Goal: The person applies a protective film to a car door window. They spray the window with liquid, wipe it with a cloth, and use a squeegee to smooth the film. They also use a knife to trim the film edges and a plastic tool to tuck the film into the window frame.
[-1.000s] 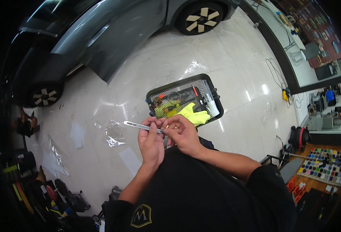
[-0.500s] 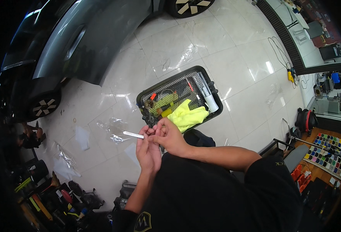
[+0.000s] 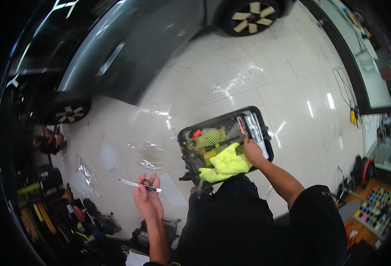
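Note:
My left hand (image 3: 149, 197) is raised over the floor, palm up, with a slim silver-and-black utility knife (image 3: 139, 185) held between thumb and fingers. To the right, my right hand (image 3: 253, 152) reaches down into a black mesh-topped tray (image 3: 185, 131). Its fingers are drawn together at the lower end of a thin red stick (image 3: 240, 126); their tips are hidden and blurred. Against this hand lies a bright yellow cloth (image 3: 228, 162), bunched along the tray's near side. A long silver-white tool (image 3: 255, 133) lies along the right side.
A dark grey car (image 3: 133, 48) stands at the far left. Clear plastic film (image 3: 147, 155) and white paper sheets (image 3: 108, 156) lie on the tiled floor (image 3: 293, 106). Tools and bags (image 3: 82, 213) crowd the lower left. Another person (image 3: 49, 141) crouches by the car's wheel.
My hands were together at the knife; now they are apart. The right has moved right into the tray, while the left keeps the knife, lower and further left. The view has shifted.

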{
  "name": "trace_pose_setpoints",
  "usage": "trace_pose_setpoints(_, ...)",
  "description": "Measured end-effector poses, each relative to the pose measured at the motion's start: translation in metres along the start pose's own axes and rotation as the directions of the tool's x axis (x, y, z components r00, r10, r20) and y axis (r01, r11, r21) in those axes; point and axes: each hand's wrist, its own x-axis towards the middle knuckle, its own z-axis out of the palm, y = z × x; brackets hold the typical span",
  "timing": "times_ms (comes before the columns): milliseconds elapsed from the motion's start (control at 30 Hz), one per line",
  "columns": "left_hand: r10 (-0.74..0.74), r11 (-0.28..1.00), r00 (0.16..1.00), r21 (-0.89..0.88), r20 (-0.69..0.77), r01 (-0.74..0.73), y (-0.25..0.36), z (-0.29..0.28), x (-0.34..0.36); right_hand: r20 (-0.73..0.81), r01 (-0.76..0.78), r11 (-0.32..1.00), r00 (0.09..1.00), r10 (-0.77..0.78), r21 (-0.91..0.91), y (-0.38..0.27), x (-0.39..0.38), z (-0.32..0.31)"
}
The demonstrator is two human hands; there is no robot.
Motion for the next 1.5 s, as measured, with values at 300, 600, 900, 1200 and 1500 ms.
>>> trace_pose_setpoints(300, -0.129, 0.938, 0.985, -0.309, 0.119, 0.160, 0.000, -0.071, -0.022, -0.140, -0.042, 0.962, 0.987, 0.082, 0.272, -0.007, 0.035, 0.019)
trace_pose_setpoints(600, -0.050, 0.948, 0.998, -0.313, 0.039, 0.060, 0.087, -0.216, -0.008, -0.547, -0.233, 0.753, 0.562, 0.620, 0.615, -0.073, 0.007, 0.018)
trace_pose_setpoints(900, 0.006, 0.966, 1.000, -0.257, 0.007, -0.004, 0.140, -0.272, 0.024, 0.111, -0.057, 0.148, 0.915, -0.389, 0.987, -0.488, -0.128, -0.061)
trace_pose_setpoints(1200, 0.249, 0.926, 0.948, -0.239, -0.198, -0.293, 0.161, -0.268, 0.057, 0.128, -0.250, -0.136, 0.804, -0.580, 0.959, -0.602, -0.142, -0.103)
trace_pose_setpoints(1500, 0.141, 0.974, 0.987, -0.189, 0.076, -0.125, 0.176, -0.231, 0.159, -0.103, 0.132, 0.017, 0.841, -0.531, 0.991, -0.597, -0.056, -0.140)
